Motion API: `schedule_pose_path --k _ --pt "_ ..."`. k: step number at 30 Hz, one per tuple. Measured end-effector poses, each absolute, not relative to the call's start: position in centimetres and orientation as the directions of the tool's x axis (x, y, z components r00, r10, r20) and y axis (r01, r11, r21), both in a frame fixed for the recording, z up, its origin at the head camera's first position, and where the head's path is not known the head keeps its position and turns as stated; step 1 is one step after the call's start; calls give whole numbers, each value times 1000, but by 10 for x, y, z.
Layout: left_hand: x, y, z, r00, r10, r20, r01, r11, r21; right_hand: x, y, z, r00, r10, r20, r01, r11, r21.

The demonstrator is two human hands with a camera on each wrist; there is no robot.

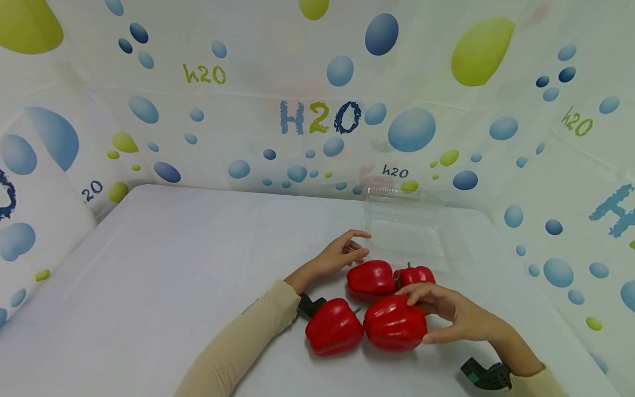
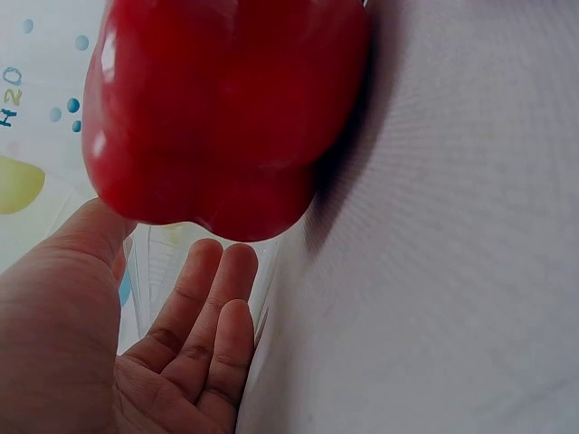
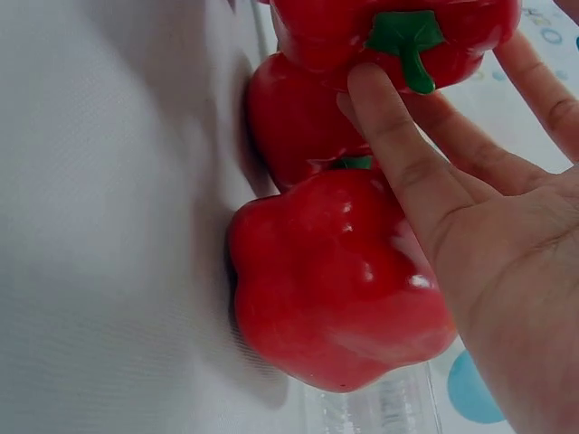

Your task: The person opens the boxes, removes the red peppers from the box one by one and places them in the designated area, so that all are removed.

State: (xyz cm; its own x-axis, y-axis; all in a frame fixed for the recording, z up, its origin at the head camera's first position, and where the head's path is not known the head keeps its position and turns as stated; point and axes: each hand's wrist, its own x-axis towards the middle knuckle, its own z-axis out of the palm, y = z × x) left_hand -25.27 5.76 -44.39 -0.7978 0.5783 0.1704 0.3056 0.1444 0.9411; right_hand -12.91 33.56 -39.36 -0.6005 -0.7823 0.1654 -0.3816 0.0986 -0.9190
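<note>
Four glossy red bell peppers stand close together. My left hand is at the left of the back left bell pepper, its fingers loosely bent and holding nothing. In the left wrist view, a bell pepper looms in front of that hand. My right hand reaches over the right side of the front right bell pepper, fingers spread and fingertips touching it. The right wrist view shows its green stem. Another bell pepper sits at the front left; a smaller one is at the back right.
A clear plastic container lies behind the peppers, near the far edge of the white-covered table. A curtain printed with drops hangs behind. Dark straps sit at the wrists.
</note>
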Motion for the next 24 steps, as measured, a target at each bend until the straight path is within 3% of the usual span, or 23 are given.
schedule_pose_path --k 8,24 --pt "-253 58 -444 -799 576 174 302 134 944 -127 335 -392 -614 -778 136 -379 139 -915" --pt "-251 57 -442 -799 578 167 296 136 946 -122 331 -393 -533 -845 46 -379 190 -906"
